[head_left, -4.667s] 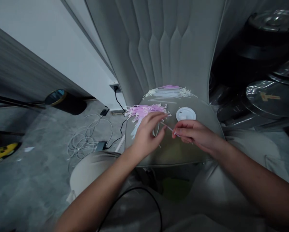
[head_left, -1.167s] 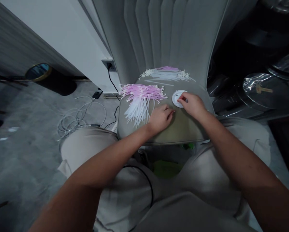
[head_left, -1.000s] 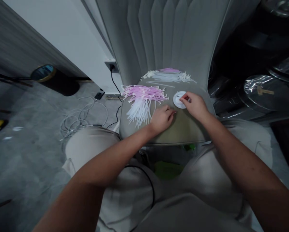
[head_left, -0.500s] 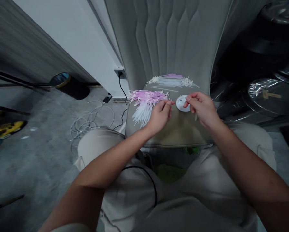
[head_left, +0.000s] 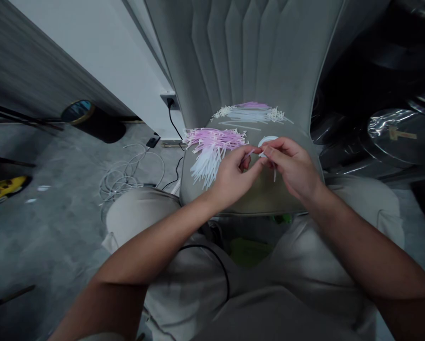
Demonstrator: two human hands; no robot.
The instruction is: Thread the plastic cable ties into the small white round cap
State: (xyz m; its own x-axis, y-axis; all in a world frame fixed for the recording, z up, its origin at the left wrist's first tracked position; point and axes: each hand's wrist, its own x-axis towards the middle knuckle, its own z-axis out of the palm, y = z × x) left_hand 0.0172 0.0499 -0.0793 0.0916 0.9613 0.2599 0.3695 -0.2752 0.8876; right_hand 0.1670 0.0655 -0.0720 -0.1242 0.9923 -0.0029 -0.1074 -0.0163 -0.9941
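Observation:
My left hand (head_left: 235, 170) is closed in a pinch on a thin pink stick (head_left: 248, 154), much of it hidden by the fingers. My right hand (head_left: 292, 163) pinches too, and a thin whitish stick (head_left: 274, 175) pokes out below its fingers. The fingertips of both hands meet above the chair seat. Behind them lies a round white disc (head_left: 267, 139), partly covered by the right hand. To the left of my left hand, a pile of pink sticks (head_left: 216, 139) with pale ends lies across a fan of white sticks (head_left: 207, 166).
Farther back on the grey chair seat (head_left: 258, 196) is another heap of white sticks (head_left: 250, 115), with pink ones behind. A dark bin (head_left: 95, 123), a coiled cable (head_left: 123, 175) and a wall socket (head_left: 169, 101) are on the left. Shiny metal containers (head_left: 397, 135) stand on the right.
My hands have come together from apart, the right moving left and the left slightly right. A pink stick now shows in my left fingers. The view has shifted a little.

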